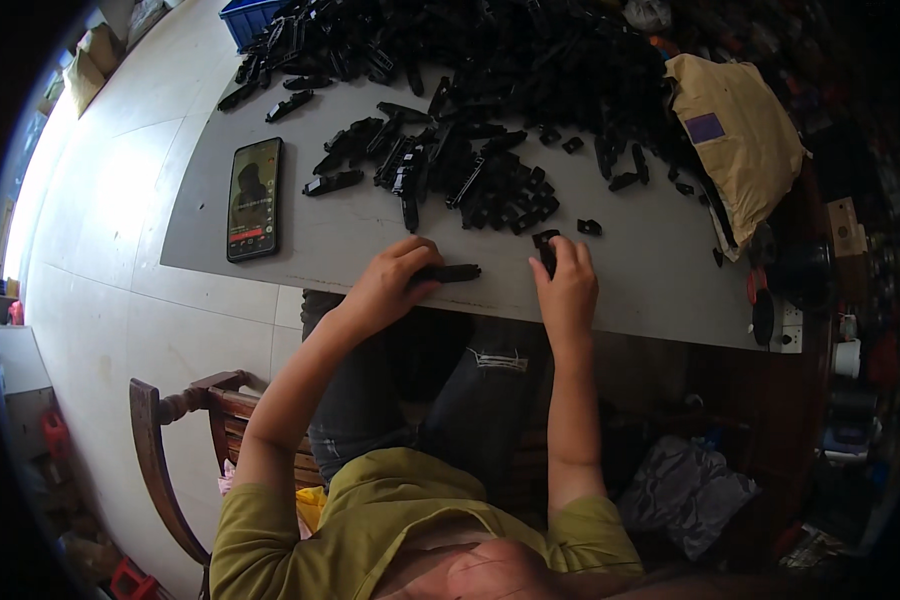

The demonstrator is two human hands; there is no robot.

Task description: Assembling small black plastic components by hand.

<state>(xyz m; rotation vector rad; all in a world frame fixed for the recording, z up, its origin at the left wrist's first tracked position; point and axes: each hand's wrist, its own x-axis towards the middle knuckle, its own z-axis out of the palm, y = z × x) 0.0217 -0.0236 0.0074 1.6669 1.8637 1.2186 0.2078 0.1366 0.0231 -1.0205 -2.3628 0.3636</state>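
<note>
Near the front edge of the grey table, my left hand (400,275) is closed on a long black plastic part (458,273), whose free end points right. A short distance to its right, my right hand (567,278) pinches a small black plastic piece (545,241) between thumb and fingers. The two held parts are apart. Just beyond my hands lies a cluster of small black pieces (515,200), and left of it several long black parts (402,165). One loose small piece (590,227) sits by my right fingertips.
A big heap of black parts (530,60) covers the table's far side. On the left lies a phone (256,200) with its screen lit. A tan bag (735,135) stands at the right, above a power strip (791,328). A blue crate (245,22) is at the far left.
</note>
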